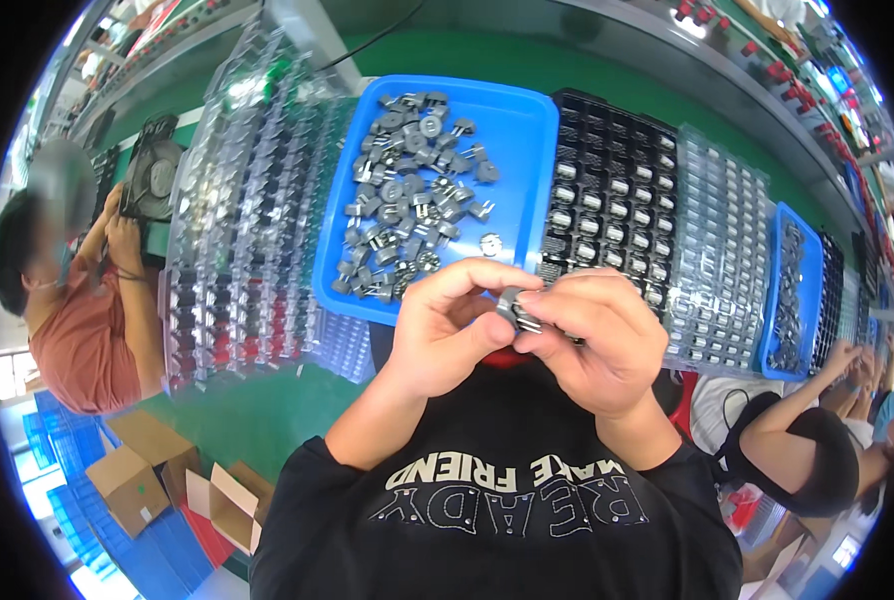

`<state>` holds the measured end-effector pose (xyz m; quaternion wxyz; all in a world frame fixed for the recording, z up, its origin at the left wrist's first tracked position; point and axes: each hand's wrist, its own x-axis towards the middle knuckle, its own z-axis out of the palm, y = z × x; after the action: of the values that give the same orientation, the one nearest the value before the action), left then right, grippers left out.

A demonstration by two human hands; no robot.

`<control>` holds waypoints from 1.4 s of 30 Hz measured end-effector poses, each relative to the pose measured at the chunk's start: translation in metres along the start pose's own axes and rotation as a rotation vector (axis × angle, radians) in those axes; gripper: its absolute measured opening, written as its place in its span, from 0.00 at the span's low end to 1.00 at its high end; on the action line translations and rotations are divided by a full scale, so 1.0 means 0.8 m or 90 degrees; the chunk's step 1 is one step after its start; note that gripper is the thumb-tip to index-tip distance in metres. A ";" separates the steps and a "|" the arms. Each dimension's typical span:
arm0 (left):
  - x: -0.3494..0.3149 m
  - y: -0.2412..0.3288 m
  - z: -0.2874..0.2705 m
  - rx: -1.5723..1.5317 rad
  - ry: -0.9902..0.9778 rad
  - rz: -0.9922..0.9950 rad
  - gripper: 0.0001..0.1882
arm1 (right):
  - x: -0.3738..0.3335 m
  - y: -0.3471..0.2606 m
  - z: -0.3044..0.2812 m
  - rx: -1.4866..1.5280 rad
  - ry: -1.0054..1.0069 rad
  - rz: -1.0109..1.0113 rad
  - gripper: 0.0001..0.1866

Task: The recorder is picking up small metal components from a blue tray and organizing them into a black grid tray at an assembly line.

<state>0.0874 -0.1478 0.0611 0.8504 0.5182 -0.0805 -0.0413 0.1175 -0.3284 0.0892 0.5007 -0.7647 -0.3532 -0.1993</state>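
Left hand (447, 325), right hand (602, 340): fingers pinching grey part (511, 304) near big blue tray (515, 150); slack grip could drop it.

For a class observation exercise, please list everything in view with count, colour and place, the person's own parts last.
large blue tray: one, blue, upper centre
loose parts: dozens, mostly grey, in the large blue tray
held part: one, grey with metal prongs, picture centre
black tray: at least one, black, right of the large blue tray
left clear trays: count unclear, transparent, left of the large blue tray
right clear trays: count unclear, transparent, right of the black tray
small blue tray: one, blue, far right
cardboard boxes: at least two, brown, lower left
cable: one, black, top
co-workers: several, varied clothing, left and right edges
shirt: one, black, lower centre
left hand: one, bare, gripping the held part
right hand: one, bare, gripping the held part
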 end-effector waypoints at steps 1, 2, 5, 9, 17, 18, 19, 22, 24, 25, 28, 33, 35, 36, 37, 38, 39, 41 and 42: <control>-0.001 -0.005 -0.002 0.016 0.013 0.005 0.29 | -0.002 -0.001 0.000 -0.012 0.004 0.003 0.16; 0.000 -0.013 -0.010 0.015 -0.025 0.059 0.20 | -0.005 -0.001 0.003 0.046 0.036 0.071 0.15; 0.001 -0.023 -0.006 0.116 0.017 0.111 0.19 | -0.010 0.013 -0.002 0.113 0.061 0.150 0.10; 0.020 -0.014 -0.011 0.614 0.009 0.049 0.25 | -0.002 0.052 -0.030 0.028 -0.090 0.230 0.06; 0.106 -0.010 -0.036 1.039 0.004 0.036 0.20 | 0.038 0.191 -0.042 -0.493 -0.214 0.219 0.02; 0.108 -0.016 -0.032 1.082 -0.036 -0.021 0.18 | 0.039 0.204 -0.041 -0.475 -0.233 0.196 0.02; 0.108 -0.021 -0.035 1.081 -0.044 -0.017 0.18 | 0.044 0.205 -0.040 -0.455 -0.253 0.172 0.01; 0.106 -0.020 -0.056 1.069 -0.047 -0.010 0.14 | 0.056 0.200 -0.069 -0.412 -0.265 0.270 0.10; 0.102 -0.010 -0.059 1.042 -0.060 -0.031 0.14 | 0.061 0.207 -0.114 -0.336 -0.197 0.431 0.18; 0.103 -0.006 -0.058 1.015 -0.073 -0.047 0.13 | 0.060 0.208 -0.150 -0.470 -0.135 0.433 0.16; 0.099 0.000 -0.066 0.990 -0.083 -0.033 0.11 | 0.021 0.275 -0.254 -0.681 0.002 0.542 0.22; 0.102 0.006 -0.060 0.972 -0.017 -0.029 0.10 | 0.000 0.333 -0.295 -0.577 0.022 0.659 0.26; 0.103 0.006 -0.057 0.952 0.005 -0.028 0.12 | 0.003 0.334 -0.300 -0.555 0.007 0.666 0.23; 0.105 0.003 -0.061 0.961 0.006 -0.023 0.12 | 0.003 0.335 -0.302 -0.535 -0.013 0.681 0.20; 0.105 0.002 -0.063 0.969 0.006 -0.020 0.13 | 0.001 0.333 -0.302 -0.535 -0.009 0.676 0.20; 0.103 0.005 -0.063 0.974 0.017 -0.015 0.13 | 0.001 0.332 -0.297 -0.525 0.006 0.635 0.18; 0.100 0.007 -0.062 0.983 0.037 0.023 0.13 | 0.000 0.330 -0.292 -0.515 0.020 0.594 0.15; 0.101 0.009 -0.061 0.990 0.056 0.063 0.13 | -0.007 0.324 -0.289 -0.492 0.031 0.566 0.12; 0.101 0.010 -0.060 0.866 0.083 0.030 0.13 | -0.009 0.320 -0.289 -0.462 0.034 0.554 0.11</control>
<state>0.1753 -0.1142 0.0543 0.3396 0.9368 -0.0484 0.0682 0.3134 -0.6045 0.0214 0.2505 -0.9576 0.0985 -0.1023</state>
